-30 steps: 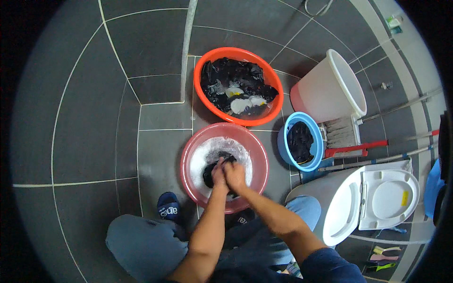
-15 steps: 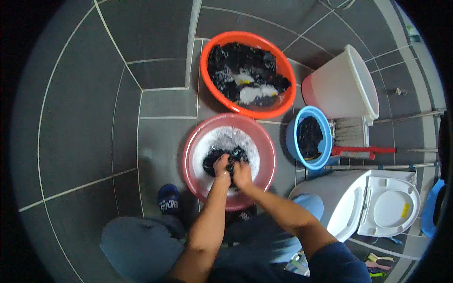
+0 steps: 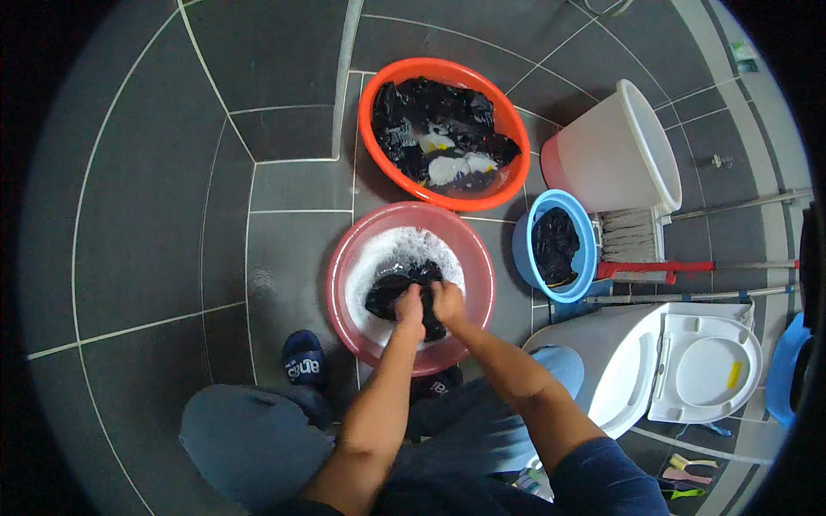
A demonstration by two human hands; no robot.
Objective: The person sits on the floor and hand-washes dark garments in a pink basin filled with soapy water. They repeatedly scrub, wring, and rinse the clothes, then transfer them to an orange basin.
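A wet black piece of clothing (image 3: 389, 297) lies bunched in the pinkish-red basin (image 3: 336, 284) in front of me, among white suds (image 3: 368, 260). My left hand (image 3: 409, 311) is closed on the cloth, its thumb side up. Close beside it on the right, my right hand (image 3: 448, 303) grips another part of the same black clothing. Part of the cloth runs between the two hands, and its lower folds rest in the foamy water. Some of my fingers are hidden by the cloth and the backs of my hands.
Beyond the basin stands an orange tub (image 3: 521, 178) of dark and white laundry in water. To the right are a light-blue bucket (image 3: 520, 249) with black cloth, a tall whitish bin (image 3: 602, 150), a brush (image 3: 632, 236) and a toilet (image 3: 632, 378). A slipper (image 3: 303, 359) is at left.
My hands have moved slightly apart and up, with the right hand shifting rightward. The black clothing is now stretched between and below them. The whole view has shifted a little.
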